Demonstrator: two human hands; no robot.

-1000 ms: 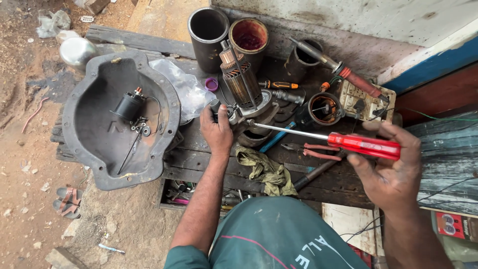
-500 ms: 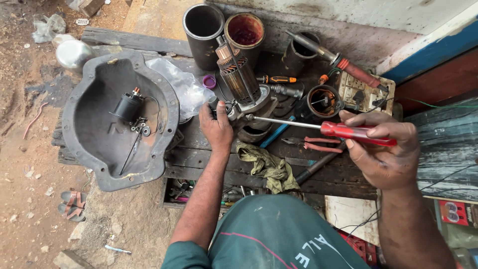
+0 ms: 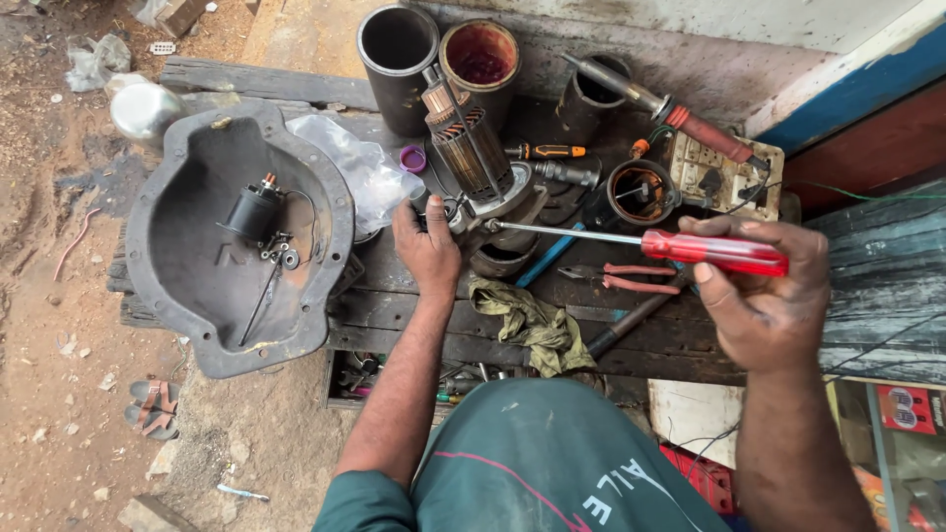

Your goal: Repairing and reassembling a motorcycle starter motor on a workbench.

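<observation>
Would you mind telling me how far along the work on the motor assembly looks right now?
Done: the assembly is stripped, its armature standing bare, empty cylindrical housings behind it, and small parts in the grey cover pan. In hand: the left hand steadies the end housing while the right hand holds the red-handled screwdriver, its tip at the housing. Left: the loose parts lie apart, unassembled.

bench centre: crowded — armature [image 3: 471,148], screwdriver [image 3: 641,241], pliers [image 3: 631,278], rag [image 3: 527,320] block
rear: cylinders [image 3: 399,59] wall it
left: open ground beyond grey cover [image 3: 187,315]
</observation>
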